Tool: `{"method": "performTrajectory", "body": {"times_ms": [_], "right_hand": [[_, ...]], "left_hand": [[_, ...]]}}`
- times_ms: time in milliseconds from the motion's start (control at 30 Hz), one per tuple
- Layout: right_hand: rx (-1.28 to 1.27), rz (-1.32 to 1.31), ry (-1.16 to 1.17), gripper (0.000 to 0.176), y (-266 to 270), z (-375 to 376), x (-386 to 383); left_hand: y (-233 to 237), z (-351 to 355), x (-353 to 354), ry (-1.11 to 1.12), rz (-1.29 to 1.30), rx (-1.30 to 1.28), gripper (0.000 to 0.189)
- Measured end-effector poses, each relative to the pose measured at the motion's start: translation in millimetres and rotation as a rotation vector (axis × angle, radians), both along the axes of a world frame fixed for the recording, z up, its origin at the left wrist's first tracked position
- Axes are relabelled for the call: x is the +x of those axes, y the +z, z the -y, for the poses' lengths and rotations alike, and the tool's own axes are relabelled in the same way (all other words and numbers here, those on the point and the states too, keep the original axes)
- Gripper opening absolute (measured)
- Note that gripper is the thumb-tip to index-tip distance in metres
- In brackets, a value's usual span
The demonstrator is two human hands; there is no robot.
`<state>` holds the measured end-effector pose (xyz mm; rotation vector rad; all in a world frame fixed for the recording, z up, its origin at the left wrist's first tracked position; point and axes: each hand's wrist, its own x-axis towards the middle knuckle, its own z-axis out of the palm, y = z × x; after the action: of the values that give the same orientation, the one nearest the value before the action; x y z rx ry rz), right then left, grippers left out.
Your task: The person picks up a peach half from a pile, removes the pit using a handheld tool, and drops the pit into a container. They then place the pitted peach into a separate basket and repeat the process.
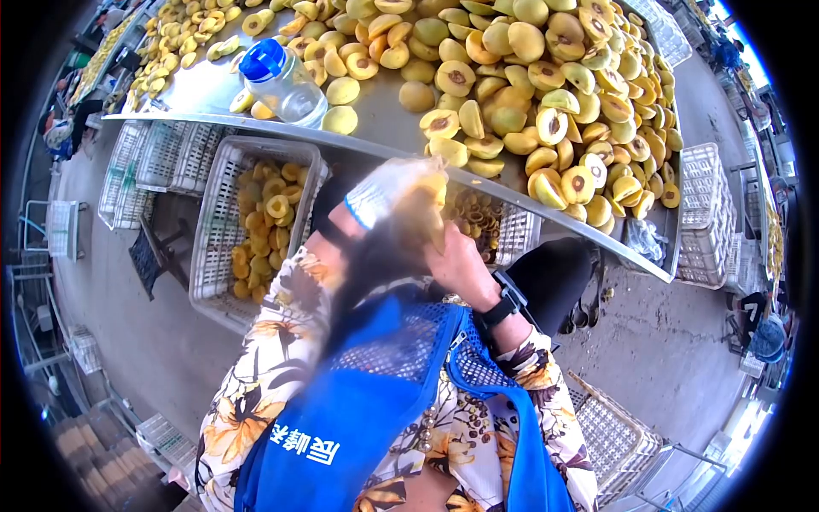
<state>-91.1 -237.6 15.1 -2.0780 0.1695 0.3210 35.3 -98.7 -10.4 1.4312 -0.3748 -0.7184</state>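
Left hand: gloved in white with a blue cuff, the left hand point(386, 194) is raised just near of the surface edge; its grip looks clenched on a peach point(424, 209), though motion blurs it
Right hand: bare, a watch point(505, 305) on the wrist; the right hand point(459, 263) touches the peach from below; we cannot tell its grip, as the fingers are hidden behind the fruit
Peach: yellow, smeared by blur, between the two hands, above the gap between the surface and our lap; whole or cut, we cannot say
Surface: a steel surface point(384, 107) runs across the far side; halves point(546, 94) lie heaped on its right and far left, many with a brown hollow up
Done: we judge a good share cut; a basket point(256, 147) at near left holds halves, partly full; a second basket point(516, 232) under the surface edge holds small brownish pieces
Left: some rounder fruit in the heap show no hollow and may be uncut; the left basket has room
Bottle: a clear bottle point(286, 81) with a blue cap lies on the surface, far left; no label that we can read
Writing: white Chinese characters point(305, 445) on our blue vest point(358, 401), upside down to the camera; too warped to read surely
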Motion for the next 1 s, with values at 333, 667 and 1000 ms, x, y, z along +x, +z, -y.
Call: {"method": "performTrajectory", "body": {"times_ms": [333,667,1000], "right_hand": [[0.291,-0.001,-0.138,0.024,-17.3,-15.8,0.5],[0.672,-0.386,-0.198,0.01,2.3,-15.3,-3.7],[1.172,-0.647,-0.246,0.011,-3.4,-3.0,-10.5]], "left_hand": [[-10.4,11.0,-26.3,0.413,-0.127,-0.057,0.038],[-3.7,23.7,-36.0,0.417,-0.308,-0.085,0.034],[-1.9,27.5,-46.1,0.344,-0.414,-0.207,0.032]]}}
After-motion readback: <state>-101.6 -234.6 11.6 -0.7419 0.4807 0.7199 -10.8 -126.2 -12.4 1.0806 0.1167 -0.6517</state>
